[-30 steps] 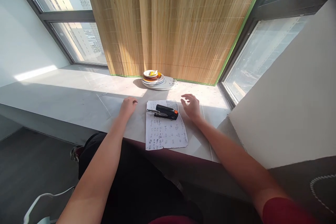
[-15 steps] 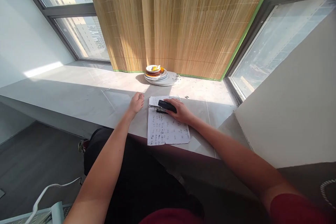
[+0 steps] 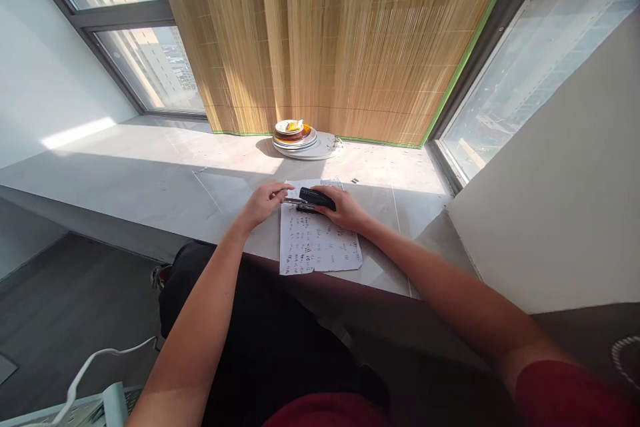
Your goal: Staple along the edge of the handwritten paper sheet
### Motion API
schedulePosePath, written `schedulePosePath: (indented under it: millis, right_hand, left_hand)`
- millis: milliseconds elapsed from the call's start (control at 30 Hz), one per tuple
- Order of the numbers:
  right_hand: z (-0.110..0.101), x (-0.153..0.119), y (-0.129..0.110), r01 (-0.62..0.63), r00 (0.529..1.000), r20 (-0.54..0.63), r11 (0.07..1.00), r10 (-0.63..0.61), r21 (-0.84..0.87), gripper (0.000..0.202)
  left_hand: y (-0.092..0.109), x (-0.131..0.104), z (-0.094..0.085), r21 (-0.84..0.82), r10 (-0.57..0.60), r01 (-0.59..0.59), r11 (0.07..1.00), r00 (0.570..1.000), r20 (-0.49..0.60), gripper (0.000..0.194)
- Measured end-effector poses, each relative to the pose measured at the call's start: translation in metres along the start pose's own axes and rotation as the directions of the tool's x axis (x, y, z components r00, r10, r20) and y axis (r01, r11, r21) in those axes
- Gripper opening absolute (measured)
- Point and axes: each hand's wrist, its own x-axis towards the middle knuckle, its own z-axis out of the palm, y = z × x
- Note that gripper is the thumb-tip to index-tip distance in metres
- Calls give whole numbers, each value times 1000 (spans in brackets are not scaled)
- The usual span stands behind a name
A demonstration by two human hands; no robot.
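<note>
A black stapler (image 3: 315, 197) lies over a handwritten sheet of paper (image 3: 320, 250), its top raised and a thin metal tray sticking out to the left. My right hand (image 3: 345, 209) is wrapped round its black back end. At the tray's left tip is my left hand (image 3: 263, 203), fingers curled in a pinch with the index finger reaching over the paper's top left. Whatever those fingers hold is too small to make out.
Stacked plates and bowls (image 3: 295, 139) stand at the back of the sill (image 3: 150, 180) by a bamboo blind (image 3: 325, 47), a yellow item on top. Small dark pieces (image 3: 355, 181) lie right of the paper. A white cable (image 3: 80, 377) hangs lower left.
My left hand has moved right, from beside the paper to the tip of the stapler's tray, and its fist has loosened into a pinch. My right hand still holds the stapler.
</note>
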Motion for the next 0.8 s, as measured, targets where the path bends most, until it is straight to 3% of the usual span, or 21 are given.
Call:
schedulePosePath:
  millis: [100,300,500,800]
  right_hand:
    - [1,0,1,3,1000,-9,1000,-3,-3,48]
    - [1,0,2,-13,1000,-10,1000,13,-6,47]
    - [1,1,1,-13,1000,-10,1000,13,-8,46]
    - [2,1,1,-33,999,-10,999,33,-18,46]
  left_hand:
    - [-1,-3,2,125,63,-64,990,998,9,34]
    - [-17,-1,6,178,60,-36,983,990,-129,25]
    - [-18,5,14,188,122,-117,975,992,-15,16]
    - [-24,8,18,177,122,-121,977,993,3,16]
